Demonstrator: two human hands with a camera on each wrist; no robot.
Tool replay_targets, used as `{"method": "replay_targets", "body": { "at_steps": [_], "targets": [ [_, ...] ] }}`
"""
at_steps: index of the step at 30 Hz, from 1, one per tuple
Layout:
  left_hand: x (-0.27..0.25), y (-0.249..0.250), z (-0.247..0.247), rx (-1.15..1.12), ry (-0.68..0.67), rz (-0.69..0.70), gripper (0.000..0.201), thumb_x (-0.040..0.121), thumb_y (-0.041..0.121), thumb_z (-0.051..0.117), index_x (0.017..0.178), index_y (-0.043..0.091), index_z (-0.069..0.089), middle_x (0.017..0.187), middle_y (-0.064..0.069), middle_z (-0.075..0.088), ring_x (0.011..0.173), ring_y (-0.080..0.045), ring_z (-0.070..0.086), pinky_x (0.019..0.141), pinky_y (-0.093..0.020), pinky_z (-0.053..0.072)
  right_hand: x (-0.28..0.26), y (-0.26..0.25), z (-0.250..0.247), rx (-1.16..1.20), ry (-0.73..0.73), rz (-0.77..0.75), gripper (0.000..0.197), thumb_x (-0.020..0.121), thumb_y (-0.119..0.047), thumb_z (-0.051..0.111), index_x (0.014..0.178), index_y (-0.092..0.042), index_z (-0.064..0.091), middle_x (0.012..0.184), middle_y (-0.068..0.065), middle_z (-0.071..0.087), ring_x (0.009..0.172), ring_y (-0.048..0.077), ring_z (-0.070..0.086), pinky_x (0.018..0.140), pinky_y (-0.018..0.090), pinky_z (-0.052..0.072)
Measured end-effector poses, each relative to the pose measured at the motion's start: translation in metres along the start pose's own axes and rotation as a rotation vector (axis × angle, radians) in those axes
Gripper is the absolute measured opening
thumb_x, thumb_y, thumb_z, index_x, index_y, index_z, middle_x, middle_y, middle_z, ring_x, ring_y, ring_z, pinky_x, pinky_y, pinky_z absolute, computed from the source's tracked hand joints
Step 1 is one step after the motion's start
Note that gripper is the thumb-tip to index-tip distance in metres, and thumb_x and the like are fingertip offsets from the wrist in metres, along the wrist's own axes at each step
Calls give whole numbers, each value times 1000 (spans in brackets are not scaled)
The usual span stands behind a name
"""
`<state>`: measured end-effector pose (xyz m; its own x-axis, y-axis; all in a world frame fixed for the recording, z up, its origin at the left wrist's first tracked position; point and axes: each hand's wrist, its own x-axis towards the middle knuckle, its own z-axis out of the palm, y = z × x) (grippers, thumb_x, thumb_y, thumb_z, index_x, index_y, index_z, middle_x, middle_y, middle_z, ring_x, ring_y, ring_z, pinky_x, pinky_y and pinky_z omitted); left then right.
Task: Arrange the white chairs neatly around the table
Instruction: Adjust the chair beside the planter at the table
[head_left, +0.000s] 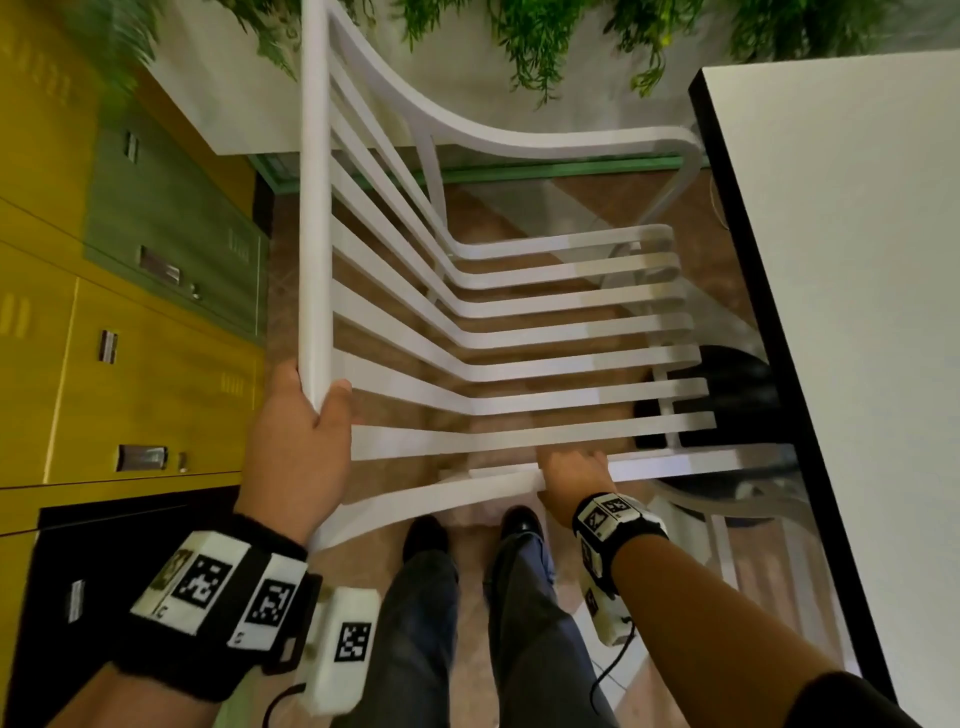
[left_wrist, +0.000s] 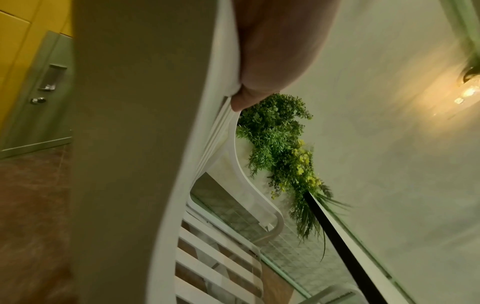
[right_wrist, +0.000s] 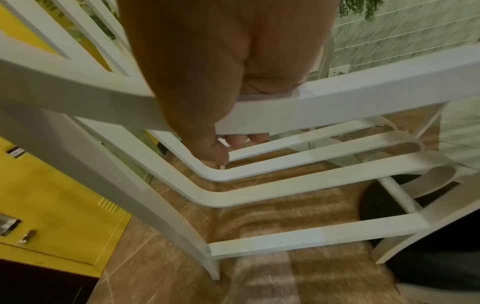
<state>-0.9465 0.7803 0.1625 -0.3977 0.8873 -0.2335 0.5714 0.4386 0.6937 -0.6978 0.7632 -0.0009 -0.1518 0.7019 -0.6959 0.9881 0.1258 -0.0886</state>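
A white slatted chair (head_left: 519, 332) with curved armrests fills the middle of the head view, its seat facing the table (head_left: 857, 312) on the right. My left hand (head_left: 306, 415) grips the near end of the chair's top back rail, thumb on the inner side; the left wrist view shows that thumb (left_wrist: 270, 61) pressed on the rail (left_wrist: 145, 164). My right hand (head_left: 569, 475) grips the near armrest, fingers curled under it, as the right wrist view shows with the hand (right_wrist: 223, 123) wrapped over the white bar (right_wrist: 337, 98). A second white chair (head_left: 737, 525) stands partly under the table.
Yellow and green lockers (head_left: 130, 312) line the left side close to the chair back. A white ledge with hanging green plants (head_left: 545, 41) lies ahead. The table's black round base (head_left: 727, 395) sits on the brown tiled floor. My feet (head_left: 467, 530) stand just behind the chair.
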Motion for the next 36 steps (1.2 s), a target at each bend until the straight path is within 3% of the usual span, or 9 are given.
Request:
{"method": "replay_targets", "body": {
  "at_steps": [5, 8, 16, 27, 33, 36],
  "targets": [
    [4, 9, 2, 25, 14, -3, 29, 95, 27, 50, 116, 7, 48, 88, -9, 53, 66, -14, 47, 51, -22, 32, 1, 3, -7, -20, -3, -10, 20, 92, -24, 53, 110, -15, 54, 106, 4, 65, 100, 24, 59, 102, 43, 35],
    [17, 15, 3, 26, 12, 1, 32, 95, 28, 50, 118, 6, 49, 93, -11, 55, 74, -21, 51, 52, -22, 33, 5, 3, -16, 0, -10, 2, 17, 91, -22, 53, 107, -15, 56, 105, 5, 64, 101, 25, 59, 101, 43, 35],
    [22, 11, 3, 37, 15, 22, 33, 95, 27, 48, 122, 8, 47, 92, -9, 55, 66, -6, 48, 51, -22, 33, 11, 0, -13, 38, -2, 20, 17, 89, -19, 55, 106, -16, 57, 104, 5, 65, 100, 25, 59, 101, 43, 35],
    [22, 11, 5, 61, 13, 4, 34, 95, 29, 48, 119, 6, 49, 94, -14, 59, 73, -23, 53, 51, -24, 35, 14, 3, -15, 34, -63, -1, 24, 88, -17, 57, 112, -17, 53, 106, 6, 64, 101, 26, 59, 103, 48, 33],
    [22, 13, 6, 54, 19, 13, 34, 95, 30, 48, 121, 8, 48, 100, -13, 62, 70, -16, 53, 51, -21, 34, 13, 2, -14, 22, -29, 12, 26, 89, -16, 55, 115, -15, 52, 107, 7, 65, 102, 27, 58, 100, 45, 34],
    [17, 16, 4, 62, 24, 5, 33, 96, 28, 47, 123, 8, 46, 94, -10, 57, 65, -7, 48, 50, -21, 32, 12, 2, -13, 22, -10, 0, 28, 90, -18, 55, 117, -15, 53, 111, 9, 64, 106, 28, 57, 101, 45, 35]
  ]
}}
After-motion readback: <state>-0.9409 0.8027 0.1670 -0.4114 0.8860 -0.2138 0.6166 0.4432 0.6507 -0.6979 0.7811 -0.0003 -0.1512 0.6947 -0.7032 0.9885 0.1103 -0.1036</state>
